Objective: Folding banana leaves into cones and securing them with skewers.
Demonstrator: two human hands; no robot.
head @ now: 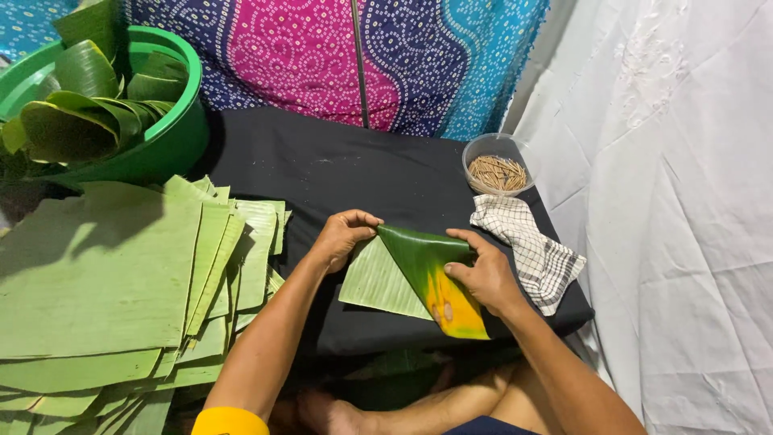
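Head view: the left hand point(342, 236) pinches the folded corner of a banana leaf piece point(411, 278), and the right hand point(483, 274) presses its glossy, yellow-tipped flap flat against the ribbed pale underside on the black cloth point(322, 169). Bare cloth lies beyond the fingers; a checked rag point(531, 254) lies just right of the right hand, and stacked cut leaves point(121, 282) lie left of the left.

I note a low surface draped in black cloth point(338, 169) at centre. Behind it hangs a patterned fabric point(322, 56) in pink, navy and turquoise with white dots, a thin pole point(359, 64) standing against it. A white embroidered sheet point(668, 161) covers the right side. Lighting is even and fairly bright.
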